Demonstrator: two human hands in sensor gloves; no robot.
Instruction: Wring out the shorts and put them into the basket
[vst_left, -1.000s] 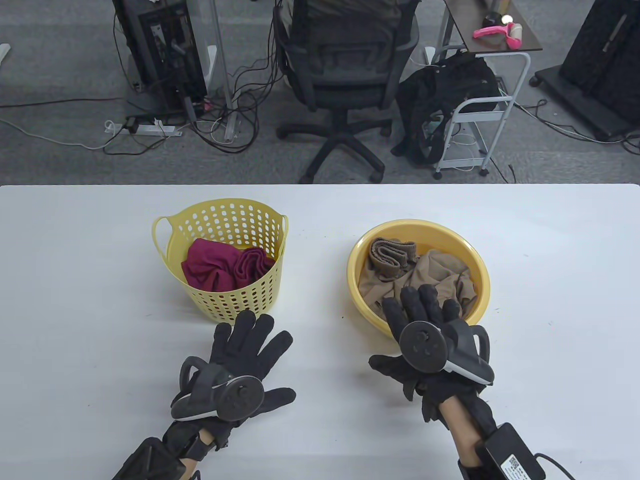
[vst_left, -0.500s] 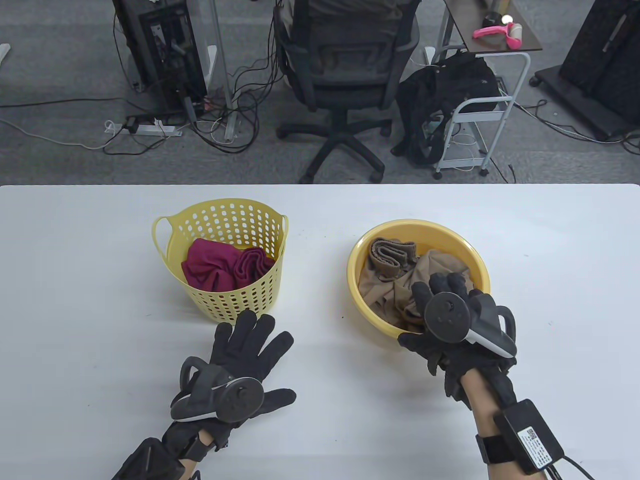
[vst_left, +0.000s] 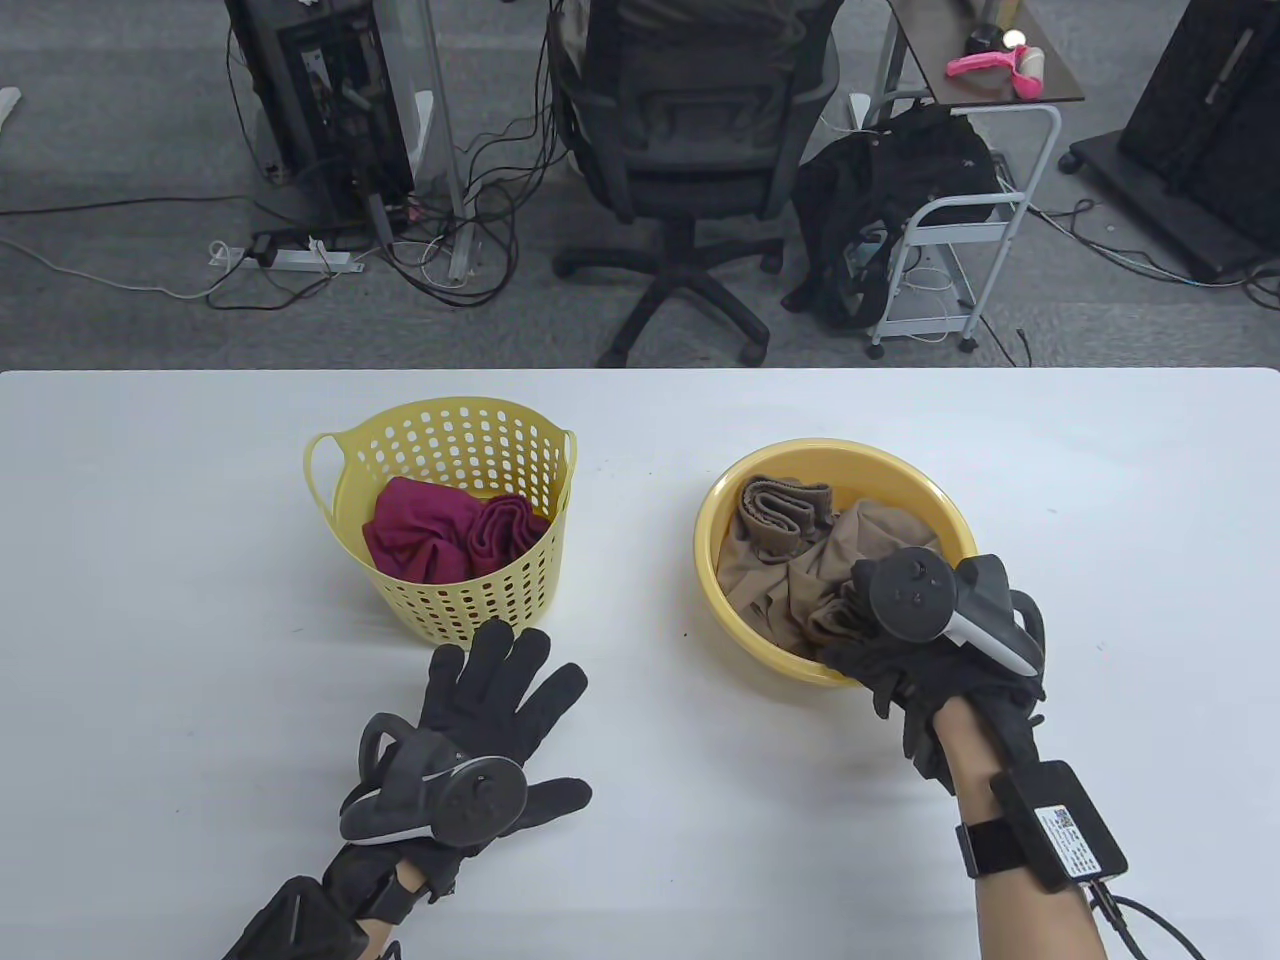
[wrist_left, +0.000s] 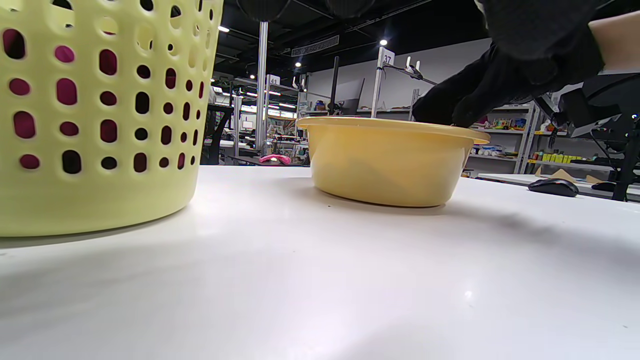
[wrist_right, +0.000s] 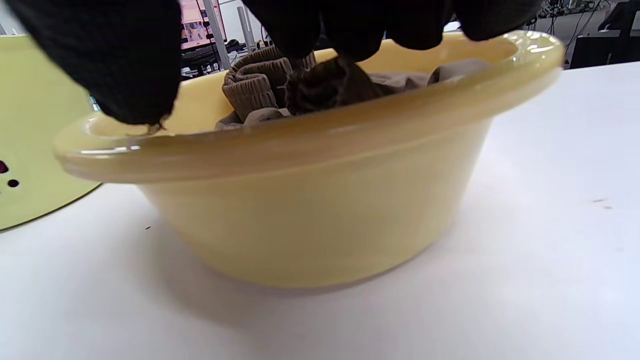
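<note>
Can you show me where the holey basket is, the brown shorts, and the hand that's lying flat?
basket (vst_left: 470, 600), table view, front wall.
shorts (vst_left: 775, 580), table view, crumpled cloth in the basin.
left hand (vst_left: 490, 700), table view, back of the fingers.

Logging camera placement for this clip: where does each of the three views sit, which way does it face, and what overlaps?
Table view: overhead, facing the table; shows left hand, right hand.
Left wrist view: low on the tabletop, facing basket and basin.
Right wrist view: just outside the basin, facing its wall; fingers over brown shorts.
Shared: the basin.
</note>
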